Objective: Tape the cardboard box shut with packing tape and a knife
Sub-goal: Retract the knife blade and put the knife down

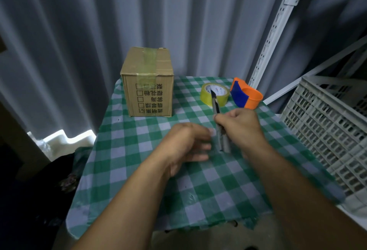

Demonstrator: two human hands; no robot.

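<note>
A small cardboard box [148, 82] stands at the far left of the table, flaps closed, with a strip of clear tape over its top and down the front. To its right lies a yellowish roll of packing tape [206, 98], and beside that an orange and blue tape dispenser [246, 95]. My right hand [240, 126] is closed around a grey utility knife [217, 118], its tip pointing up and away over the tape roll. My left hand [186, 144] hovers just left of the knife handle, blurred, fingers spread and holding nothing.
The table carries a green and white checked cloth [143, 170]. A grey plastic crate [329, 130] stands close on the right, under a white metal shelf frame [278, 25]. Grey curtains hang behind the table.
</note>
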